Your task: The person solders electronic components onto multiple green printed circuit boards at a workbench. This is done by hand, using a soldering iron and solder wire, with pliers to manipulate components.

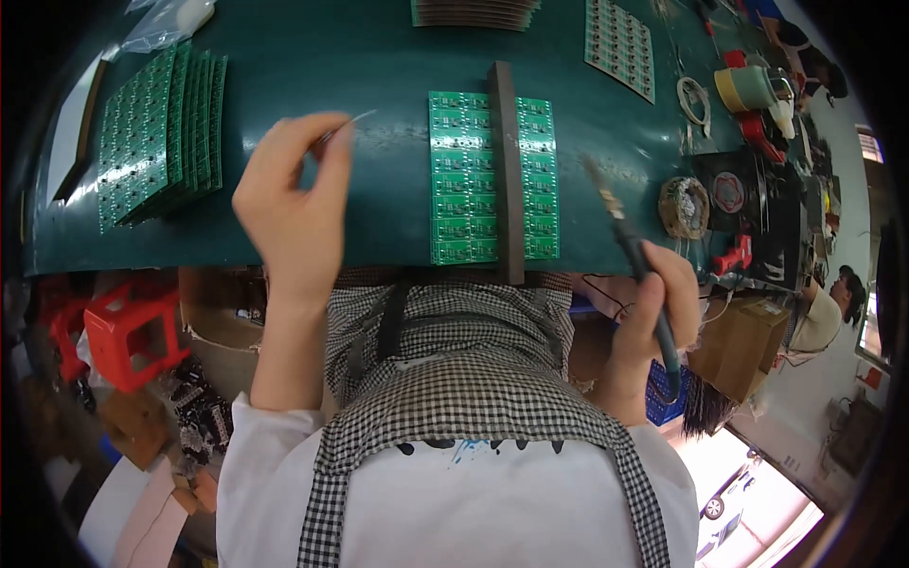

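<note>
In the head view, my left hand [301, 204] is closed in a pinch on a thin, silvery solder wire [364, 115], whose tip points up and right above the table. My right hand [663, 303] grips a dark-handled soldering iron [636, 248], its tip slanting up and left, slightly blurred. Between the hands lies a green circuit board panel [464, 180] with rows of small parts. A dark straight bar [507, 180] rests lengthwise across the panel, right of its middle, and overhangs the table's front edge. Neither the wire nor the iron touches the panel.
Several upright green panels [156, 142] stand at the left. More boards lie stacked at the far edge [476, 13], and another panel [620, 47] lies far right. On the right are a round tin [684, 207], a red-handled tool [734, 254] and a wire coil [694, 102]. Other people sit beyond.
</note>
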The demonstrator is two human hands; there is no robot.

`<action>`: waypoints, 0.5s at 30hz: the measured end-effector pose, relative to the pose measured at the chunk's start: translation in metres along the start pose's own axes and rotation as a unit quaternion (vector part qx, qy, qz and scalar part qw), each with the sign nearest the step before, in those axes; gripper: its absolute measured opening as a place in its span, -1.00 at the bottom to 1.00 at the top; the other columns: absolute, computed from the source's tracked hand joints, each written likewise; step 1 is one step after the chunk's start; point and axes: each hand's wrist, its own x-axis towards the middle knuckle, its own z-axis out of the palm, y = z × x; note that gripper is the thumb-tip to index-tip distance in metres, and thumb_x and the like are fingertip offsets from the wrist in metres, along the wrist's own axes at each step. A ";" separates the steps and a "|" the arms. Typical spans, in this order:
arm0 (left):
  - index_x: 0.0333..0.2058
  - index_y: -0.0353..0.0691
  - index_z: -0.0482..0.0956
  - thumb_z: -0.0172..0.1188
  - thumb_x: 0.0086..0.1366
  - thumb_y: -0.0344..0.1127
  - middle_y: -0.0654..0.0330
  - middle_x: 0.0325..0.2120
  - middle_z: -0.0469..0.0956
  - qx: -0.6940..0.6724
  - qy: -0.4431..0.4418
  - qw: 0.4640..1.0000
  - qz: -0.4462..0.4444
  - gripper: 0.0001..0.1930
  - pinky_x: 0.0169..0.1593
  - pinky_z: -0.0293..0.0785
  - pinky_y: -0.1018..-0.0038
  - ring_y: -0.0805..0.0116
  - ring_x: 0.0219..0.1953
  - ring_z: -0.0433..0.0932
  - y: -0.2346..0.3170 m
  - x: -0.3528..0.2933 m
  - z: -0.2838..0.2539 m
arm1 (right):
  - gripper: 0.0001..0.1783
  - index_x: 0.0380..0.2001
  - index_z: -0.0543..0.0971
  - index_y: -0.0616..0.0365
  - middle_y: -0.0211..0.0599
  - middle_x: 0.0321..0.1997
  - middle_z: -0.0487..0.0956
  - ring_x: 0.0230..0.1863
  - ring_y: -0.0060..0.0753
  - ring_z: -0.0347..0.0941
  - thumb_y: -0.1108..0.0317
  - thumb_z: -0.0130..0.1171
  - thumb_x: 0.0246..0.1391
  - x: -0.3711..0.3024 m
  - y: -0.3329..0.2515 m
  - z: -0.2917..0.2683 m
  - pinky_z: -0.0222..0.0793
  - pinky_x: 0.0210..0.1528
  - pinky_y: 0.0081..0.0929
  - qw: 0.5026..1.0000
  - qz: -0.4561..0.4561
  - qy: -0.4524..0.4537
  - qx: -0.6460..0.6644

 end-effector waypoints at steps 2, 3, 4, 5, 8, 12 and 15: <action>-0.42 -0.25 0.56 0.22 0.08 -0.49 0.20 -0.55 0.52 0.055 -0.026 0.998 0.035 -0.94 -0.37 0.38 0.48 0.32 -0.49 0.50 0.008 0.013 0.017 | -0.82 -0.32 0.60 0.35 -0.07 -0.39 0.60 -0.37 -0.21 0.54 0.54 0.13 -0.04 0.018 -0.011 0.025 0.45 -0.25 -0.47 0.996 -0.001 -0.019 0.092; -0.42 -0.23 0.56 0.21 0.09 -0.43 0.21 -0.53 0.53 0.076 -0.043 0.996 0.018 -0.94 -0.36 0.40 0.44 0.28 -0.47 0.52 0.004 0.015 0.030 | -0.83 -0.32 0.60 0.34 -0.09 -0.40 0.60 -0.38 -0.24 0.54 0.55 0.13 -0.04 0.026 -0.015 0.035 0.45 -0.27 -0.49 0.995 0.017 -0.034 0.094; -0.42 -0.21 0.56 0.21 0.10 -0.37 0.21 -0.52 0.55 0.100 -0.060 0.993 0.004 -0.92 -0.35 0.41 0.40 0.24 -0.46 0.54 0.001 0.017 0.039 | -0.83 -0.32 0.60 0.33 -0.11 -0.40 0.60 -0.39 -0.27 0.54 0.57 0.14 -0.04 0.034 -0.020 0.043 0.44 -0.28 -0.50 0.993 0.035 -0.048 0.101; -0.42 -0.21 0.56 0.21 0.10 -0.37 0.21 -0.52 0.55 0.105 -0.060 0.993 0.003 -0.92 -0.35 0.41 0.40 0.24 -0.46 0.54 -0.004 0.017 0.045 | -0.83 -0.32 0.60 0.33 -0.11 -0.40 0.60 -0.39 -0.27 0.54 0.57 0.14 -0.04 0.040 -0.021 0.051 0.44 -0.28 -0.50 0.993 0.036 -0.049 0.105; -0.42 -0.17 0.56 0.20 0.11 -0.29 0.19 -0.50 0.58 0.097 -0.127 0.984 -0.080 -0.89 -0.35 0.42 0.34 0.18 -0.43 0.56 -0.016 0.017 0.059 | -0.84 -0.32 0.61 0.31 -0.16 -0.41 0.59 -0.41 -0.34 0.54 0.59 0.17 -0.05 0.051 -0.018 0.067 0.43 -0.32 -0.52 0.983 0.086 -0.093 0.132; -0.42 -0.16 0.55 0.19 0.11 -0.29 0.18 -0.49 0.59 0.083 -0.175 0.972 -0.132 -0.89 -0.35 0.43 0.33 0.17 -0.41 0.58 -0.020 0.016 0.064 | -0.85 -0.34 0.61 0.29 -0.18 -0.43 0.59 -0.42 -0.36 0.54 0.59 0.21 -0.05 0.056 -0.014 0.079 0.43 -0.34 -0.53 0.981 0.092 -0.106 0.133; -0.41 -0.17 0.55 0.19 0.11 -0.30 0.18 -0.49 0.59 0.075 -0.173 0.972 -0.138 -0.90 -0.35 0.44 0.33 0.17 -0.41 0.58 -0.021 0.016 0.064 | -0.86 -0.35 0.61 0.29 -0.18 -0.45 0.59 -0.44 -0.34 0.54 0.59 0.21 -0.06 0.057 -0.012 0.086 0.43 -0.35 -0.52 0.982 0.081 -0.107 0.131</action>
